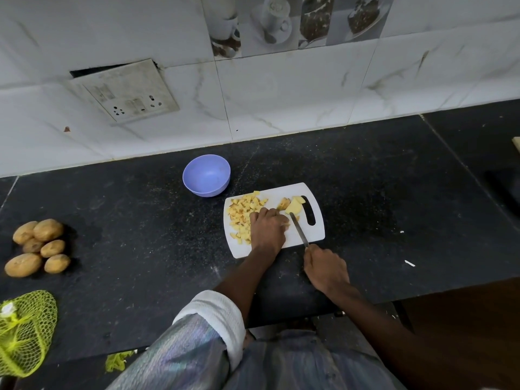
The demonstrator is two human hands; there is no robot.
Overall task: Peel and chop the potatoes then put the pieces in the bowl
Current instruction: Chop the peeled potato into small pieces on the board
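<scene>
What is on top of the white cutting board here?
On the white cutting board: a pile of chopped potato pieces, larger potato chunks, the knife blade, and the left hand. Whatever lies beneath that hand is covered.
</scene>
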